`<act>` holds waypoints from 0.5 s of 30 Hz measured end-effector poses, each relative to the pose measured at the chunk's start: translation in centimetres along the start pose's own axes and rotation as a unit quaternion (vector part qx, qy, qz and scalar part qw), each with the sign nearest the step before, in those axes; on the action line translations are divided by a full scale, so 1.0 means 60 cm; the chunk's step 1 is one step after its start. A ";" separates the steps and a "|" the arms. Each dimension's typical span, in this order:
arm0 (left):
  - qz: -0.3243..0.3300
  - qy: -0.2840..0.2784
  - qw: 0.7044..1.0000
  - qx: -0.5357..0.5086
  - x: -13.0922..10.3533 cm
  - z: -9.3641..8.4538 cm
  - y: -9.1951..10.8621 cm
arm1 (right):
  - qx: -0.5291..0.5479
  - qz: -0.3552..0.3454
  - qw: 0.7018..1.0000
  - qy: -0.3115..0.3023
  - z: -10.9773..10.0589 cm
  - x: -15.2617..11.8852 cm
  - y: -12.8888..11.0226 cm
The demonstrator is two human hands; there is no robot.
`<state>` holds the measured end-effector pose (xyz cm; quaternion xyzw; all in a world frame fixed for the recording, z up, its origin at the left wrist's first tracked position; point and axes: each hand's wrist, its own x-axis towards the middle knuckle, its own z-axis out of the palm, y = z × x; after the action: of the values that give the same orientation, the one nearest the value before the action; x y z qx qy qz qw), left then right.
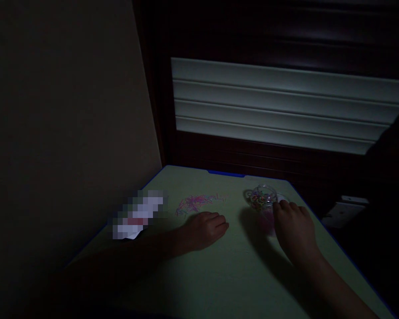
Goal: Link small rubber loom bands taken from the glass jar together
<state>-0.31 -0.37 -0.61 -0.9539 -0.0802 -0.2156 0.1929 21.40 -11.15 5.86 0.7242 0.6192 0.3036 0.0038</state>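
In dim light, my left hand (pixel 209 229) rests low over the table with its fingers curled in. Anything inside those fingers is hidden. Just beyond it lies a loose pile of thin pink and purple strands (pixel 194 202), perhaps small elastic bands. My right hand (pixel 294 228) is closed, its fingertips at the right side of a clear container with pink contents (pixel 267 221). Whether it grips the container or something small cannot be made out. Behind that container stands a clear jar (pixel 263 193) holding small multicoloured pieces.
The pale green table (pixel 226 283) has a blue edge and narrows toward a dark wooden panel with light slats (pixel 269 102). A white blurred packet (pixel 139 217) lies at the left edge. Left is a plain wall (pixel 69 110). A white boxy object (pixel 347 212) sits beyond the right edge.
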 end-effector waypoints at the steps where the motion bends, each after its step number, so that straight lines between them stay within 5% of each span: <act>1: 0.001 -0.001 1.000 0.000 0.000 -0.001 0.000 | 0.002 -0.002 1.000 0.001 -0.001 0.000 0.000; 15: -0.014 -0.035 0.999 0.004 0.002 -0.001 0.001 | 0.115 -0.205 0.972 -0.024 0.013 -0.006 -0.074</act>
<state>-0.23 -0.45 -0.51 -0.9590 -0.1014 -0.1841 0.1903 17.75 -10.13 3.34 0.5841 0.7852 0.2055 -0.0026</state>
